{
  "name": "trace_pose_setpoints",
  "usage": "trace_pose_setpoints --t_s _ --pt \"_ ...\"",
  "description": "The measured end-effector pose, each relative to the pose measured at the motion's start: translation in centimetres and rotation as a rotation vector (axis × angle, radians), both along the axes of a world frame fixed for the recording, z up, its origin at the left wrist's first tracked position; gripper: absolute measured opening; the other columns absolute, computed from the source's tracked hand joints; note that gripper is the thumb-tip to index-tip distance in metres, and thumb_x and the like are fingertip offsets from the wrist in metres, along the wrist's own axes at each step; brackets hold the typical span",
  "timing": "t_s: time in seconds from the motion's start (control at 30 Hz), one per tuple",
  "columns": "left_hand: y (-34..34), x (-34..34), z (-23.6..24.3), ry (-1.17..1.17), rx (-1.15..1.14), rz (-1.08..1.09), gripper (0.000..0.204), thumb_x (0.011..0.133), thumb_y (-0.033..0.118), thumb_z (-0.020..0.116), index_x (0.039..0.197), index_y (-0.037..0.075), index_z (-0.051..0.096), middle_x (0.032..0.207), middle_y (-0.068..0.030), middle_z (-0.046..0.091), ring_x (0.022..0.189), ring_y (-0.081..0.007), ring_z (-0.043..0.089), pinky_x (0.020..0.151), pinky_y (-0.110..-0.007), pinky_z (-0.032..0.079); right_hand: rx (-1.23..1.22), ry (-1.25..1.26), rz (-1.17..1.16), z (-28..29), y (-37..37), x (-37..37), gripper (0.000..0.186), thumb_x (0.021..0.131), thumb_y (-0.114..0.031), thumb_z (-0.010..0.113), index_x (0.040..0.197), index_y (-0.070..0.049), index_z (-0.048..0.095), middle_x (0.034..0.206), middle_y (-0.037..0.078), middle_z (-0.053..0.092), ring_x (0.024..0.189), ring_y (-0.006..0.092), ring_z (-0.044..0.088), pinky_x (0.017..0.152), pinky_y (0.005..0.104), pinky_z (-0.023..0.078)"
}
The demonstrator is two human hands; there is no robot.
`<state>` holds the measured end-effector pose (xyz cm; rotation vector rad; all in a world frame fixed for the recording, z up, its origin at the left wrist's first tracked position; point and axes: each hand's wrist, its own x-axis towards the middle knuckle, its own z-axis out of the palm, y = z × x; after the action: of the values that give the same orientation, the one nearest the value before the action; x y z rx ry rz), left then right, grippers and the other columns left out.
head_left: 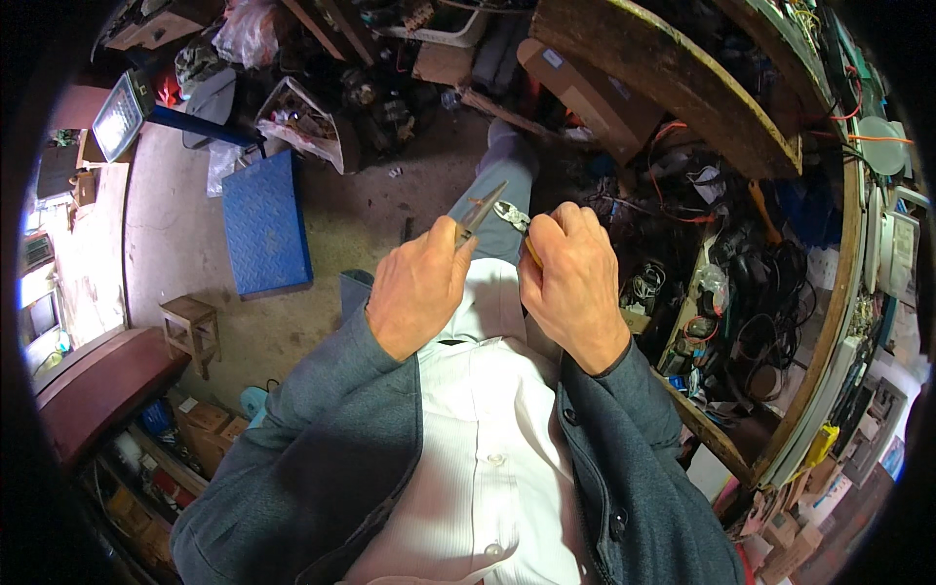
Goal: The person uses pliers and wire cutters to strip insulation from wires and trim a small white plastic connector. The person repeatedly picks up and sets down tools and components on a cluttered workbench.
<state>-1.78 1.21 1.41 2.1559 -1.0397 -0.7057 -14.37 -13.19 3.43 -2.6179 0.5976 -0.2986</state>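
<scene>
Grips pointed metal tool [480,212] in left hand [417,288]; clamps pliers [511,215] in right hand [575,278], near grey trousers [499,244].

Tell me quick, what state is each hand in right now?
Left hand: closed, holding long-nosed pliers.
Right hand: closed, holding yellow-handled pliers.

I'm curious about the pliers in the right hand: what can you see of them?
The pliers have a short, bright silver head that looks like metal, and a yellow-orange handle of which only a sliver shows. The right hand closes around the grip end, hiding most of it. The head points up and left in the picture, in front of the grey trouser leg. Its jaw opening is too small to judge.
</scene>
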Motion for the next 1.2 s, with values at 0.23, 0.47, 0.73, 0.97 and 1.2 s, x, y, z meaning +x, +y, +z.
trace_pose_setpoints --t_s 0.23,0.47,0.73,0.97,1.2 --pt "-0.1 0.2 0.6 0.177 -0.010 0.017 0.028 0.103 0.021 0.057 0.094 -0.004 0.052 0.071 -0.0255 0.058 0.063 -0.0412 0.058 0.058 -0.047 0.042 0.079 -0.092 -0.005 -0.9 -0.2 -0.1 0.016 0.070 0.002 0.067 0.075 -0.003 0.052 0.075 0.013 0.051 0.069 0.0316 0.056 0.058 0.0432 0.046" --pt "0.3 0.7 0.0 0.504 -0.096 -0.021 0.030 0.105 0.025 0.057 0.093 -0.003 0.056 0.066 -0.0125 0.056 0.053 -0.0248 0.050 0.053 -0.038 0.041 0.616 -0.274 -0.012 -2.5 -1.1 -0.3 0.026 0.075 0.008 0.064 0.068 0.001 0.040 0.063 0.008 0.041 0.055 0.0169 0.040 0.051 0.0338 0.033" --pt "0.5 1.1 0.6 1.355 -0.076 0.066 0.030 0.108 0.031 0.054 0.088 0.008 0.048 0.067 0.0063 0.039 0.051 -0.0035 0.031 0.043 -0.023 0.027 0.914 -0.202 -0.035 -3.1 -1.2 -0.7 0.020 0.081 0.005 0.068 0.071 0.001 0.051 0.063 0.000 0.045 0.061 0.0059 0.042 0.054 0.0259 0.034" --pt "0.3 -0.1 -0.2 1.532 -0.242 0.066 0.035 0.108 0.034 0.051 0.084 0.012 0.041 0.064 0.0050 0.031 0.049 -0.0046 0.025 0.041 -0.022 0.023 1.323 -0.322 -0.149 -3.8 0.7 -0.1 0.029 0.088 -0.004 0.071 0.068 -0.004 0.050 0.065 -0.006 0.045 0.061 0.0034 0.037 0.052 0.0242 0.030" --pt "-0.2 -1.2 0.6 1.490 -0.307 0.161 0.034 0.109 0.034 0.051 0.085 0.011 0.042 0.064 0.0051 0.034 0.049 -0.0036 0.027 0.043 -0.022 0.026 1.433 -0.488 -0.329 -3.6 2.9 0.4 0.030 0.088 -0.001 0.070 0.070 -0.006 0.046 0.067 -0.005 0.047 0.061 0.0021 0.037 0.051 0.0227 0.030"
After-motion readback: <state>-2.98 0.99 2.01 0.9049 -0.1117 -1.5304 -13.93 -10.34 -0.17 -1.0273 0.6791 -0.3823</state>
